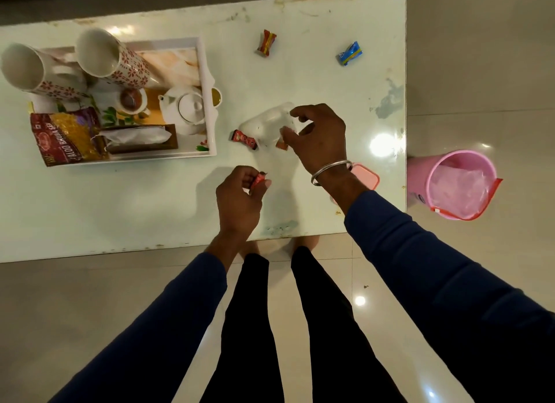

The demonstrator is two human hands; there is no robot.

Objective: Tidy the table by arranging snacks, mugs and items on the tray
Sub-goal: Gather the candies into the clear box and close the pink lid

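Observation:
A white tray [211, 123] at the table's left holds two floral mugs [117, 61], a white teapot [187, 109], a tissue box [141, 138] and a snack packet [67, 138]. My left hand [240, 197] is closed on a small red candy [257, 180] near the table's front edge. My right hand [319, 133] hovers over a clear plastic container [265, 126] and pinches an orange-red candy [282, 144] above it. Another red candy [244, 139] lies beside the container. A red-yellow candy [265, 43] and a blue candy [349, 53] lie farther back.
A pink lid [366, 176] lies on the table under my right wrist. A pink bin [459, 185] with a plastic liner stands on the floor right of the table. My legs are at the table's front edge [120, 249].

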